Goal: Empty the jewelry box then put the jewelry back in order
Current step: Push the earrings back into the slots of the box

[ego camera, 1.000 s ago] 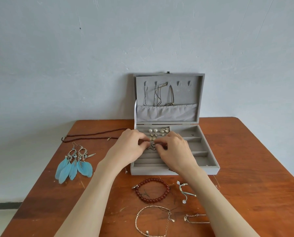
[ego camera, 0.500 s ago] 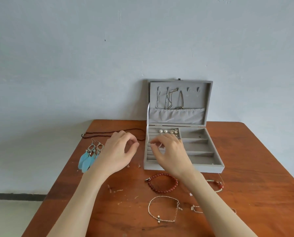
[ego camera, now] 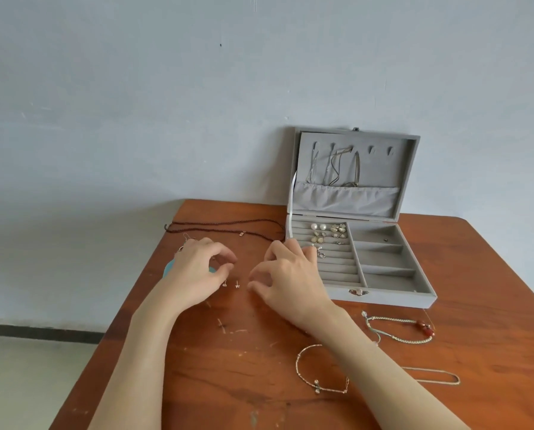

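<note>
Grey box [ego camera: 383, 293] open on table [ego camera: 228, 383], lid upright against wall; studs [ego camera: 327, 234] in ring rolls, chains [ego camera: 333, 169] on lid hooks. Left hand [ego camera: 197, 274] and right hand [ego camera: 287, 277] hover left of box, fingers loosely curled, holding nothing. Two small studs [ego camera: 231, 284] lie on table between them. Bracelets [ego camera: 399, 330] near front edge.

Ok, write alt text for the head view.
Two bare hands, left hand and right hand, hover over two tiny stud earrings on a wooden table, beside an open grey jewelry box holding earrings.
</note>
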Motion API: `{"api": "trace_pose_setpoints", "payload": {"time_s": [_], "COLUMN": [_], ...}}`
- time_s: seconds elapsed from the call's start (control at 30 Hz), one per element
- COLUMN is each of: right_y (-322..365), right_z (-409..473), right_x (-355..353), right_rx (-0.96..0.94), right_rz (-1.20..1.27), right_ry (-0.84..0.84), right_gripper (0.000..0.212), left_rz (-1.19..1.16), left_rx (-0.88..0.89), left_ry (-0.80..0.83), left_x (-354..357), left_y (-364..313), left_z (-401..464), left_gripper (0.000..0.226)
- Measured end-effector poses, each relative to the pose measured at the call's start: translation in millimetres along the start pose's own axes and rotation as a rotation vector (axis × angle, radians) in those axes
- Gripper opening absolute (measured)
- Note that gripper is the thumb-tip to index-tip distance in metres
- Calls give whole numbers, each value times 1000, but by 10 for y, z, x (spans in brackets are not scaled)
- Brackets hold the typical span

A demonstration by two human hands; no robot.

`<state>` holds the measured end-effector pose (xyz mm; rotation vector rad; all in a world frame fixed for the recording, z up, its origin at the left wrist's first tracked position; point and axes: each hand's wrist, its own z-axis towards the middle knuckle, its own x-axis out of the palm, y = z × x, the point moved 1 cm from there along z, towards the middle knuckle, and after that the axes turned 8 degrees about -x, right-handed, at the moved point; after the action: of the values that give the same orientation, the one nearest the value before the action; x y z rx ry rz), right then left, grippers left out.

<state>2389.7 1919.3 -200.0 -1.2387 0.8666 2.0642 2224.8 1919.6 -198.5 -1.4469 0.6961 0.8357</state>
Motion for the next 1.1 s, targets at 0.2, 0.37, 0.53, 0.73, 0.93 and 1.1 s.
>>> {"api": "trace_pose_setpoints", "payload": {"time_s": [0.2,0.37,0.53,0.73,0.93,1.1], "right_y": [116,173,155,115,84,-235], "right_z": [77,95,84,65,49,-51], "right_x": [103,157,186,217,99,-150], "right_rx": [-26,-24,-49,-85,-29,91], "right_rz": [-22,-1,-32,-75,51,162], "right_ry": [-5,0,-5,-20,-101,-174], "right_gripper": [21,21,24,29,21,14], "left_rz": [-25,-45,0,12,100,-26], "left_rx": [-72,-90,-87,-67,-3,27], "left_ry": [86,142,127,91,101,-5], "left_x": [-74,-82,-62,-32,2,-5], "left_y": [85,90,42,39,5,-192], "left_z": [-40,-56,-60,-39,-41,-95], "left_gripper": [11,10,12,15,15,17]}}
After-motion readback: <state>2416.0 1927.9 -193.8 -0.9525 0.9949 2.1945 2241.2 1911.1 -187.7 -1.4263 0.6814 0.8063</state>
